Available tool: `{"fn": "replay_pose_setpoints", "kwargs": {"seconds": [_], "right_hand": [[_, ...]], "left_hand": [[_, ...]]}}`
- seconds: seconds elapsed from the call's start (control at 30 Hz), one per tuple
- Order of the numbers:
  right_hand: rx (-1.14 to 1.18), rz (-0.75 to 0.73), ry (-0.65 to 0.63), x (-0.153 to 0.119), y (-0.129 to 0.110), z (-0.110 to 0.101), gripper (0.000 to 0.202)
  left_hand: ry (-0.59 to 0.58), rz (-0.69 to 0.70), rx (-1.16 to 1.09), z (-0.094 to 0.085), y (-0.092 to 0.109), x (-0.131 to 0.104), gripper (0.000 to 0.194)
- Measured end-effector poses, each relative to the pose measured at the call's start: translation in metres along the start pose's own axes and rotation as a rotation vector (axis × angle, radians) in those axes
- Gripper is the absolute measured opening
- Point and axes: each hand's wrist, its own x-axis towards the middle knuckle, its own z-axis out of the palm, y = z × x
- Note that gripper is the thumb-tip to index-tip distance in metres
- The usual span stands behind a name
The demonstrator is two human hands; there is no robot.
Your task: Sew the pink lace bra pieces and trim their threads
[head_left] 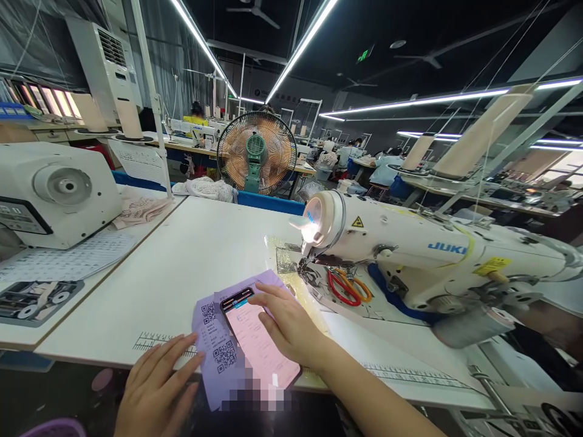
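Note:
A phone (257,343) with a lit pinkish screen lies on a purple paper sheet (212,334) printed with QR codes, near the table's front edge. My right hand (289,321) is over the phone's upper part, fingers stretched out; its fingertips are at the top of the screen, and I cannot tell whether they touch it. My left hand (159,379) rests at the table edge with fingers spread, its fingertips by the sheet's left side. Neither hand grips anything. The phone's lower end is blurred out by blocks.
A white JUKI sewing machine (401,243) stands to the right, its lamp lit. Red-handled scissors (341,288) and an orange-handled pair (359,285) lie under its arm. Another machine (59,194) and printed papers (77,258) are at left. A large fan (255,152) stands beyond the table (182,255).

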Motion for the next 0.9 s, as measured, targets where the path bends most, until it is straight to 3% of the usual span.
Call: {"fn": "replay_pose_setpoints", "kwargs": {"seconds": [0.5,0.6,0.73,0.8,0.9], "right_hand": [[-0.065,-0.09,-0.031,-0.004,0.008,0.012,0.028],[-0.05,-0.054,0.047,-0.007,0.005,0.004,0.028],[-0.044,0.116,0.146,-0.022,-0.008,-0.011,0.027],[-0.072,0.289,0.088,-0.035,-0.019,-0.015,0.033],[-0.115,0.525,-0.114,-0.053,-0.038,-0.008,0.075]], "left_hand": [[-0.025,0.015,0.006,-0.001,0.0,0.001,0.036],[-0.029,0.004,0.005,-0.001,-0.001,0.001,0.036],[-0.026,0.014,0.003,-0.001,-0.002,0.0,0.036],[-0.026,0.032,0.012,-0.001,-0.003,0.0,0.036],[-0.034,0.036,0.018,-0.003,-0.001,0.0,0.037]]}}
